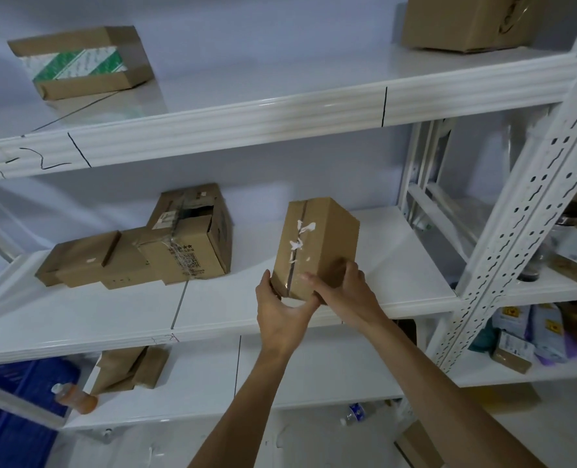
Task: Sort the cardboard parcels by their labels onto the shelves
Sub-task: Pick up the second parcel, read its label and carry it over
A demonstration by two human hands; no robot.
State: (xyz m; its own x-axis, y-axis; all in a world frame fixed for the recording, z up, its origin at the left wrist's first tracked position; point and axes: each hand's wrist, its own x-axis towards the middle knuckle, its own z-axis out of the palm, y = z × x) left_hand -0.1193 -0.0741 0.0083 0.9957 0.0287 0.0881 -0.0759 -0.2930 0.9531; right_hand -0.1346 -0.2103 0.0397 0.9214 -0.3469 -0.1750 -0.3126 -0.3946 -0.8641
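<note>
I hold a small brown cardboard parcel with torn white label scraps along its taped seam. It is over the right part of the middle shelf, tilted away from me. My left hand cups its near bottom corner. My right hand grips its near right side. To the left on the same shelf lie a flat parcel and a larger taped box, touching each other. A green-and-white taped parcel lies on the upper shelf at the left, and another box at its right.
A perforated white upright stands at the right, with a neighbouring rack of small packets behind it. The lower shelf holds brown paper parcels and an orange bottle. A blue crate is at the lower left. Black pen lines divide the shelf edges.
</note>
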